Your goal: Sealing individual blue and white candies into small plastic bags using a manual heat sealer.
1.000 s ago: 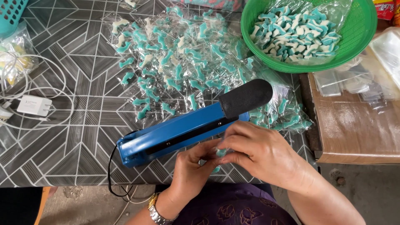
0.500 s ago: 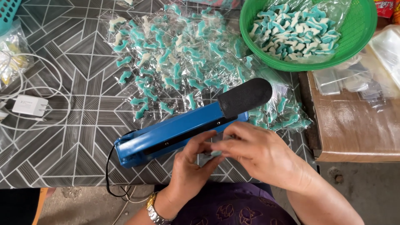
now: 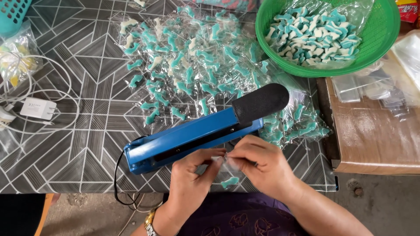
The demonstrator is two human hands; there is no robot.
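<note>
My left hand [image 3: 192, 177] and my right hand [image 3: 258, 164] meet at the near table edge, both pinching a small clear plastic bag [image 3: 225, 162] between their fingertips. A teal and white gummy candy [image 3: 229, 182] shows just below the hands; I cannot tell whether it hangs inside the bag. Right behind the fingers lies a blue heat sealer [image 3: 192, 137] with a black foam handle [image 3: 260, 103], slanting up to the right. Beyond it spreads a heap of small sealed candy bags [image 3: 192, 70].
A green basket [image 3: 385, 41] lined with plastic holds loose teal and white candies at the back right. Empty clear bags lie on a brown box [image 3: 376, 126] at right. A white charger [image 3: 38, 108] with cable lies at left. The sealer's black cord [image 3: 117, 175] hangs off the front edge.
Both hands have shifted slightly toward me and lower in view, working the small bag between the fingertips. The sealer has not moved.
</note>
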